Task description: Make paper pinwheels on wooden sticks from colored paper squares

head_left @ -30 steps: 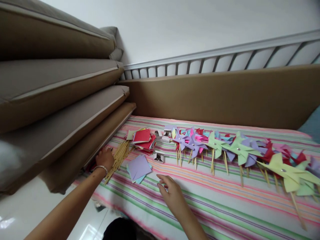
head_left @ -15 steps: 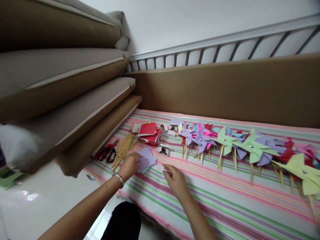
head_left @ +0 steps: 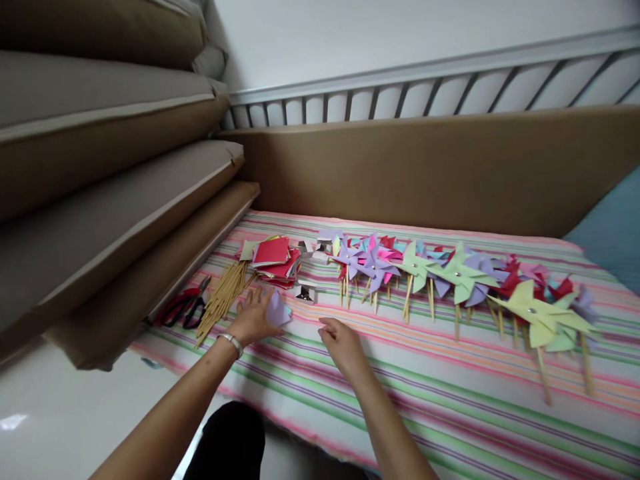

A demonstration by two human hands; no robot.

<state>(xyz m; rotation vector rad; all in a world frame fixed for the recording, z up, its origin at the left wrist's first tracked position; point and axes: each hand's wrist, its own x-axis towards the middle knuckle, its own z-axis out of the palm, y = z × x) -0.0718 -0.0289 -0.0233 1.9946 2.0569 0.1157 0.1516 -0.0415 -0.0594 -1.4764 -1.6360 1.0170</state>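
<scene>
Farther over the lilac paper square (head_left: 277,311) than before, the left hand (head_left: 254,319) splays its grip open; dragging fingers could crease it. Right hand (head_left: 344,341) curls, contents unclear.

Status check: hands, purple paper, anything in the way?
Left hand open over the purple paper, contact unclear. Right hand apart, nothing visible in it. Paper partly hidden by left hand; wooden sticks close on its left.

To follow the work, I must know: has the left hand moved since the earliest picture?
Yes: judged against the wooden sticks, the left hand has moved right, from their left side to the purple paper.
</scene>
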